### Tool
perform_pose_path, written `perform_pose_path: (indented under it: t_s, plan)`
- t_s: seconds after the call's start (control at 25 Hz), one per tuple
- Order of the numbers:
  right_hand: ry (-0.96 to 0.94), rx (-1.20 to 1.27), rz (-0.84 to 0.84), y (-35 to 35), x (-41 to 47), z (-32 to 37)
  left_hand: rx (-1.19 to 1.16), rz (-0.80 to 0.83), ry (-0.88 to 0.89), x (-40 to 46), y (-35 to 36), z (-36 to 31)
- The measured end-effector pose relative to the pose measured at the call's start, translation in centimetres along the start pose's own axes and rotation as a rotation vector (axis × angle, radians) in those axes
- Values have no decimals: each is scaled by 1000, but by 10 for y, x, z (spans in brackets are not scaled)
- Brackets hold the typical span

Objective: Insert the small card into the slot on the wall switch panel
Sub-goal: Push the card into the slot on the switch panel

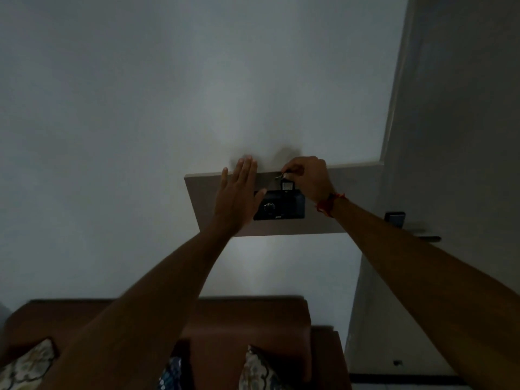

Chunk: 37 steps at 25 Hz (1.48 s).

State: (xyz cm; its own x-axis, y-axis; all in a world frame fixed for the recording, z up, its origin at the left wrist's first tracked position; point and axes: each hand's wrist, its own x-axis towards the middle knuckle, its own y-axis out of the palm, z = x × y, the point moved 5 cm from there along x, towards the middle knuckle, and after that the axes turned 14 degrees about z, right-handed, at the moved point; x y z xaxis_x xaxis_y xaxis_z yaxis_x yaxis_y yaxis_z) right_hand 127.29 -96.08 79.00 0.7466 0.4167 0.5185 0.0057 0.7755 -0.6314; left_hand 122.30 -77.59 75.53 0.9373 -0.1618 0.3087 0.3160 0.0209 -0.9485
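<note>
A black wall switch panel (284, 207) with a round dial is mounted on a beige backing board (281, 228). The small dark card (286, 185), with a key ring at its top, stands upright at the panel's top edge. My right hand (308, 180) pinches the card's top from above. Flat against the board, my left hand (239, 195) rests with its fingers spread, covering the panel's left edge. How deep the card sits in the slot is too dim to tell.
The room is dim. Below the board stands a brown sofa (247, 327) with patterned cushions (259, 370). At the right is a door with a dark handle and lock (396, 219). Bare wall lies above and to the left.
</note>
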Motion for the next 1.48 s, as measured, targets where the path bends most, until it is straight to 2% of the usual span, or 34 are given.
perform_pose_path:
  t_s: [0.52, 0.72, 0.84, 1.04, 1.2, 1.28, 1.4, 1.48]
  plan:
    - [26, -277, 52, 10, 12, 2, 15, -11, 46, 9, 17, 13]
    - [22, -470, 184, 33, 8, -3, 7, -14, 41, 9, 22, 22]
    - [54, -461, 126, 38, -1, -9, 14, -23, 36, 8, 22, 26]
    - [47, -495, 128, 36, -5, 1, -7, -22, 38, 8, 21, 29]
    - [31, -757, 233, 47, -2, 14, -28, -26, 41, 9, 26, 29]
    - [42, -836, 234, 49, 4, 19, -35, -30, 44, 10, 27, 29]
    - [60, -876, 243, 56, 12, 21, -39, -33, 46, 9, 27, 30]
    - [80, -813, 248, 57, 17, 19, -43, -28, 48, 9, 28, 30]
